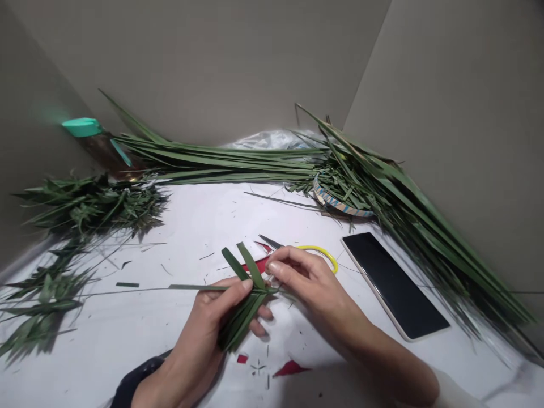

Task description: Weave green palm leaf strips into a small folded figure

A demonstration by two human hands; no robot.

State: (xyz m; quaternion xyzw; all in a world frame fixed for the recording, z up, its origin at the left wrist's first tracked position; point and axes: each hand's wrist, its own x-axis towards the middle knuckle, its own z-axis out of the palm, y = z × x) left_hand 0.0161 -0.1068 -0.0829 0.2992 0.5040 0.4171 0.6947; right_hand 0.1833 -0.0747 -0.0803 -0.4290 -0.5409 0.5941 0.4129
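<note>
My left hand [208, 317] is closed around a folded bundle of green leaf strips [242, 326], thumb on top. Two strip ends stick up past the thumb, several fan down beneath it, and one long strip runs out to the left. Right beside the bundle's gathered tip, my right hand [312, 283] has thumb and forefinger pinched together; a thin strand shows near them, but I cannot make out what they hold. Behind this hand lie scissors [330, 258] with a yellow handle, partly hidden. Near the blades is a red scrap [257, 264].
A phone [395, 286] lies on the right. Long leaves [233, 161] stretch along the back and down the right side. A patterned round tray [340, 204] holds leaf pieces. Finished-looking leaf clusters [93, 207] and a green-lidded bottle [104, 150] stand left. Red scraps [291, 368] lie in front.
</note>
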